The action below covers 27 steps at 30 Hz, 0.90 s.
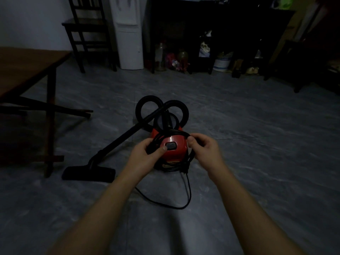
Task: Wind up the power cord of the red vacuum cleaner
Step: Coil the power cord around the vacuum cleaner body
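- Holding the coiled power cord (pixel 173 132) just above the red vacuum cleaner (pixel 176 142), the two hands sit on opposite sides of the coil.
- Left hand (pixel 145 153): fingers curled round the coil's left side, thumb across the front.
- Right hand (pixel 204 148): thumb and fingers pinching the coil's right side.
- Loose tail (pixel 189 194): drops from the coil's lower right edge, then loops over the floor (pixel 239 162) toward the person (curving back leftward).
- Judgement: the right hand lies nearer that slack and is better placed to gather it.
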### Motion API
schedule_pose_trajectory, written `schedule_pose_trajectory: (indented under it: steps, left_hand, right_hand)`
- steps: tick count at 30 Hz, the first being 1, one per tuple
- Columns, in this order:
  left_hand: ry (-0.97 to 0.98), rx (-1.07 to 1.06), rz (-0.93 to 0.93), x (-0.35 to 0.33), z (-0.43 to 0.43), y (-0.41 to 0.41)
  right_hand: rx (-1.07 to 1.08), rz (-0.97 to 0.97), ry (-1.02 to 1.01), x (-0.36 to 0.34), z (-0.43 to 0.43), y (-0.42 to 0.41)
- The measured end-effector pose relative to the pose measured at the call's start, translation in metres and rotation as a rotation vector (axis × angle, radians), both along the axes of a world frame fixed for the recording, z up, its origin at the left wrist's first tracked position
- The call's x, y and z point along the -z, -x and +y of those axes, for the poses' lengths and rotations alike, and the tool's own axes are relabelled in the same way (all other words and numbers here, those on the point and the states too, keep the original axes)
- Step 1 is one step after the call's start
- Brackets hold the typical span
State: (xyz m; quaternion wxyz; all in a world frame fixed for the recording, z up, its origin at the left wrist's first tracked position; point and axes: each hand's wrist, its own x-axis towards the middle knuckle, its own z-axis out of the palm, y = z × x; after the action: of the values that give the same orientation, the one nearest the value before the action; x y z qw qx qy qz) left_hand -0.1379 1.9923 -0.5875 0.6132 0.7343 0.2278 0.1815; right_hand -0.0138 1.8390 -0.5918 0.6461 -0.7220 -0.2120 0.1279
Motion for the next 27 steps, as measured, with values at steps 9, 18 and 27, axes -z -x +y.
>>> schedule_pose_trajectory:
  steps: [9,18,27]
  left_hand:
    - [0.203,-0.076,-0.109,0.001,0.000,-0.004]
    - [0.390,-0.127,-0.237,0.000,0.001,-0.008]
    - [0.317,-0.147,-0.175,0.005,0.009,-0.006]
  right_hand:
    - [0.100,0.101,-0.002,0.007,0.000,-0.003]
    - [0.058,0.049,0.026,0.003,0.003,0.002]
    - [-0.026,-0.021,0.200,0.015,0.004,0.002]
